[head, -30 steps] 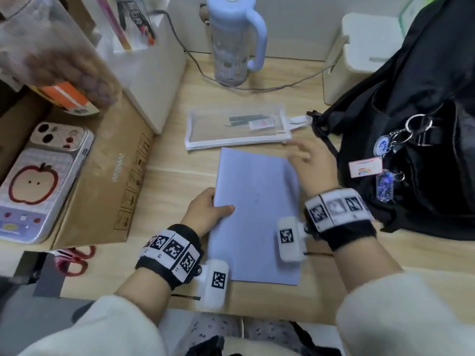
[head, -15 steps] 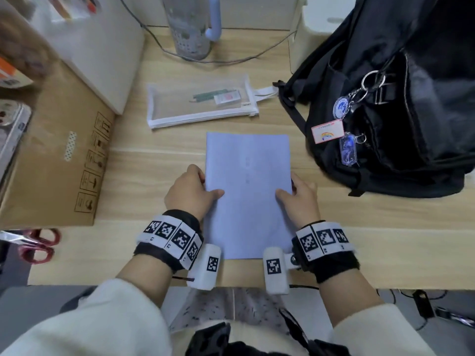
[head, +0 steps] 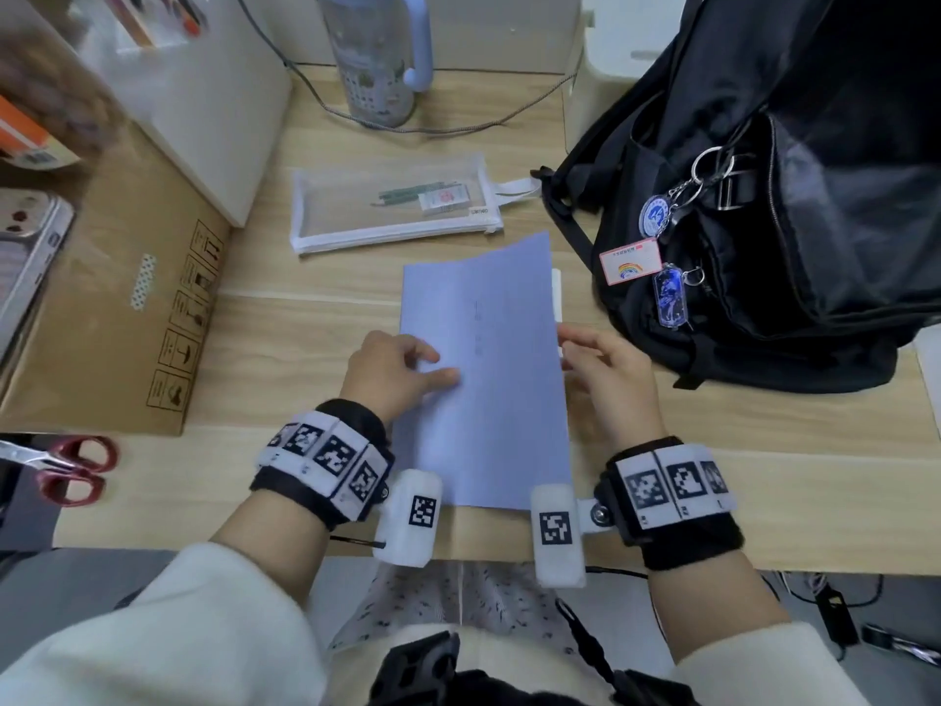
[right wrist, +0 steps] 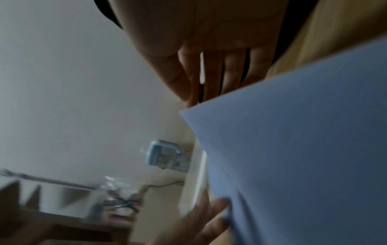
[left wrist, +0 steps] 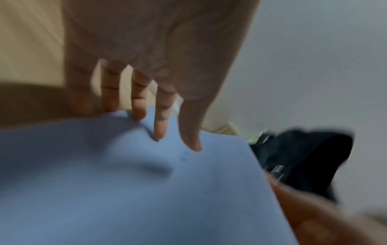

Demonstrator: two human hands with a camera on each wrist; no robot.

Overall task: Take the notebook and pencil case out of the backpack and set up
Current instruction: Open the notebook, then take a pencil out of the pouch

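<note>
A light blue notebook lies on the wooden desk in front of me. My left hand presses straight fingers onto its left side. My right hand pinches the cover's right edge and holds it lifted, so white pages show beneath. In the right wrist view the raised cover hides my right fingertips. A clear mesh pencil case with a pen and an eraser inside lies flat just beyond the notebook. The black backpack stands at the right, close to my right hand.
A cardboard box fills the left side, with red scissors in front of it by the desk edge. At the back stand a blue-handled water bottle, a cable and a white box. Keychains hang from the backpack.
My right hand came back from the far corner to the notebook's right edge and has lifted the cover. My left hand slid further onto the cover.
</note>
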